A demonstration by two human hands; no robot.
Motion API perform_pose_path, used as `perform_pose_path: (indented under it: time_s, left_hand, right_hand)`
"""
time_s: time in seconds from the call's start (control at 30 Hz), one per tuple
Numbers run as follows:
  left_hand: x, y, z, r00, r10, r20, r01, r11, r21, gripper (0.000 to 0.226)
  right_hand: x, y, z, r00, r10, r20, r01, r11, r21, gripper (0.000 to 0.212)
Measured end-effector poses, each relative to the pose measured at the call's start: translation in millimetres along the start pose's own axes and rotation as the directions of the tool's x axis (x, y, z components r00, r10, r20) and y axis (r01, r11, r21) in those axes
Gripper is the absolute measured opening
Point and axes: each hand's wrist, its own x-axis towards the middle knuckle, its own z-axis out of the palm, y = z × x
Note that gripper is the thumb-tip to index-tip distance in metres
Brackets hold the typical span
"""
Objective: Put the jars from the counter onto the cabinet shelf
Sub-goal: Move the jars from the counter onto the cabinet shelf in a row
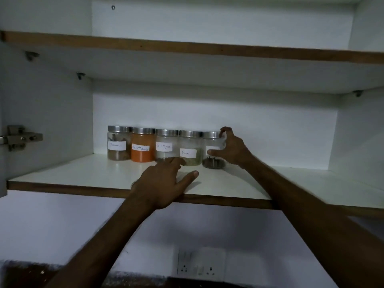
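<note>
Up on the shelf, the right hand [230,149] curls around the last clear glass jar with a shiny metal lid [214,149]. Its thumb is on the front by the white label, and its fingers hook over the far side near the lid. This jar has something dark at the bottom and stands upright. The right arm reaches up from the lower right.

The left hand [164,179] lies flat on the white cabinet shelf with a brown front edge [93,173]. Its fingers are spread out wide and hold nothing. The fingertips touch the bottom of the jars in front of it. The left arm reaches up from the lower left.

Five jars stand in a row, side by side and touching, near the back wall. From the left come the jar with brown sticks [118,143], the jar of orange powder [143,145], the jar marked Black Pepper [166,145] and the jar marked Fennel [190,148]. Then comes the one being held.

A metal door hinge [20,138] sits on the left wall. A white wall socket [200,265] is below the cabinet.
</note>
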Motion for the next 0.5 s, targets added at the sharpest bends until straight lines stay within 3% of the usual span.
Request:
perform_pose_path:
  time_s: [0.2,0.4,0.5]
  left_hand:
    - [0.1,4.3,-4.0,0.998,-0.007,0.056,0.006,1.0,0.016,0.077]
    - [-3.6,9.6,-5.0,0.997,-0.026,0.07,0.023,0.999,0.046,0.071]
    - [-4.0,9.8,-6.4,0.997,-0.014,0.08,0.011,0.999,0.04,0.071]
  right_hand:
    - [16.9,16.2,13.1,1.0,-0.003,0.022,0.004,0.999,-0.047,0.093]
    - [12.3,16.5,15.2,0.996,0.081,0.045,-0.078,0.996,-0.048,0.118]
    - [11.8,15.9,14.7,0.991,0.135,0.012,-0.134,0.989,-0.068,0.112]
